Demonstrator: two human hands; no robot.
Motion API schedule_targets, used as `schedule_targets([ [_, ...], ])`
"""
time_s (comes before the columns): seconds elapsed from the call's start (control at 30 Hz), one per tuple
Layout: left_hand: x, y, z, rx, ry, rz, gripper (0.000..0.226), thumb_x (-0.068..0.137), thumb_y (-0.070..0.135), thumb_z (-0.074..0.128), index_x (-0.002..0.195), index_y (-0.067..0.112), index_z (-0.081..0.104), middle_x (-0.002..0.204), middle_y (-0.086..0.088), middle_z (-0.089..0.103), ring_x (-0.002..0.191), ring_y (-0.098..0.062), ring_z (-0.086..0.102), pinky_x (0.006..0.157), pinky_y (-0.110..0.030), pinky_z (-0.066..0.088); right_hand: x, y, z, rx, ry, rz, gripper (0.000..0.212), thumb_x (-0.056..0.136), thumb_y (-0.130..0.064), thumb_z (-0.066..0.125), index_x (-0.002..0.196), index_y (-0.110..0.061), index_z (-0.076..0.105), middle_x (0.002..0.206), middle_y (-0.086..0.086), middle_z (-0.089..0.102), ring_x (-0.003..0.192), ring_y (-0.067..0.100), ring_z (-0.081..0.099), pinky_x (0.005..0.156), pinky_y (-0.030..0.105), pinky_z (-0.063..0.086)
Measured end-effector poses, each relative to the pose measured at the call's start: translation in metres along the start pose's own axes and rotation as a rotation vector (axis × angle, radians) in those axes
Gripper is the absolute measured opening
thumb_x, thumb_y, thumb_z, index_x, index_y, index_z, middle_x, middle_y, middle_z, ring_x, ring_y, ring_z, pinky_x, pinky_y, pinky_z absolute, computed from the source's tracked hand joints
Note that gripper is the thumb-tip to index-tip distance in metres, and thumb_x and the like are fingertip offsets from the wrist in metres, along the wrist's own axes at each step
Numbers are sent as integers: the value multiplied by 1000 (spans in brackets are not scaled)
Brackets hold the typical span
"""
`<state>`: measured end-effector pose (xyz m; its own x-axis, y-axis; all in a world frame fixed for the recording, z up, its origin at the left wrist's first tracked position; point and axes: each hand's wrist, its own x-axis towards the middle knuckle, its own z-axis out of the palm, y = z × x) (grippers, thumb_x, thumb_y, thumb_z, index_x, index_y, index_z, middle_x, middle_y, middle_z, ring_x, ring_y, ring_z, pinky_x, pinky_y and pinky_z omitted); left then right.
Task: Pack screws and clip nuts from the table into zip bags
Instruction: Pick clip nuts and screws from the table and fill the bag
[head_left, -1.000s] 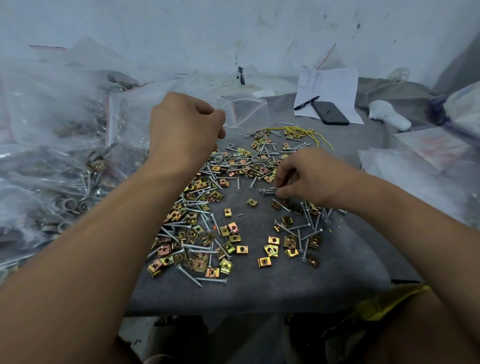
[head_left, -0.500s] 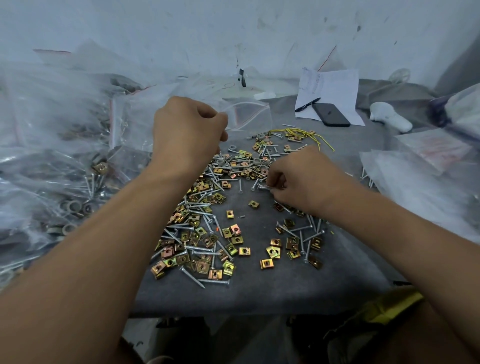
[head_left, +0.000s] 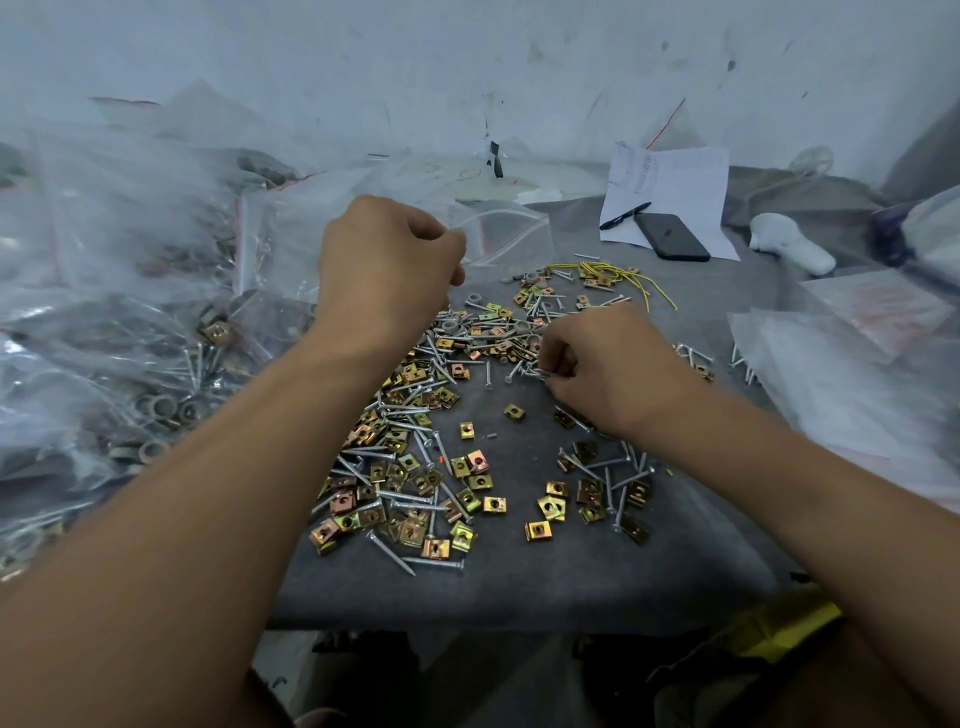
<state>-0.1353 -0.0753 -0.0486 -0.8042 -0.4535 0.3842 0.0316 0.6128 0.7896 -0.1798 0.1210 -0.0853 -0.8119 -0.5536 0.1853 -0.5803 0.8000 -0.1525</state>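
Brass-coloured clip nuts (head_left: 470, 465) and silver screws (head_left: 410, 496) lie scattered over the grey table (head_left: 519, 587). My left hand (head_left: 387, 265) is raised above the pile with its fingers curled, pinching the edge of a clear zip bag (head_left: 511, 231) that hangs behind it. My right hand (head_left: 608, 366) rests low on the table at the right of the pile and pinches a few screws (head_left: 535, 370) between thumb and fingers. A second small cluster of nuts and screws (head_left: 597, 493) lies in front of my right wrist.
Filled clear bags (head_left: 130, 332) are heaped along the left side. More plastic bags (head_left: 852, 374) lie at the right. At the back right are a paper sheet (head_left: 675, 182), a pen (head_left: 623, 215), a black phone (head_left: 670, 236) and a white object (head_left: 789, 249). Yellow wires (head_left: 623, 273) lie beyond the pile.
My right hand has slid left and slightly away along the pile while gathering screws. My left hand with the bag has stayed almost still.
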Motion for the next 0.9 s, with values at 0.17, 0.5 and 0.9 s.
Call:
schedule_targets([
  [0.17,0,0,-1,3,-9,-8,27,97,27,69,74,19,81,69,-3,77,62,-20,75,67,-39,65,-2,10,-12,304,2,102,11,83,-19,84,85,-26,75,80,-12,72,86,12,71,77,26,54],
  [0.5,-11,12,1,99,-30,154,30,99,32,66,78,15,80,68,-2,75,66,-22,73,68,-44,63,-27,25,-52,1410,19,173,22,65,-20,90,84,-13,83,95,19,78,92,31,77,83,35,62],
  [0.9,-21,25,11,270,60,427,25,102,37,62,90,20,78,85,4,75,79,-20,68,73,-42,55,-25,10,-53,1612,-97,282,26,68,-9,85,93,-2,80,97,19,77,89,30,77,85,47,63],
])
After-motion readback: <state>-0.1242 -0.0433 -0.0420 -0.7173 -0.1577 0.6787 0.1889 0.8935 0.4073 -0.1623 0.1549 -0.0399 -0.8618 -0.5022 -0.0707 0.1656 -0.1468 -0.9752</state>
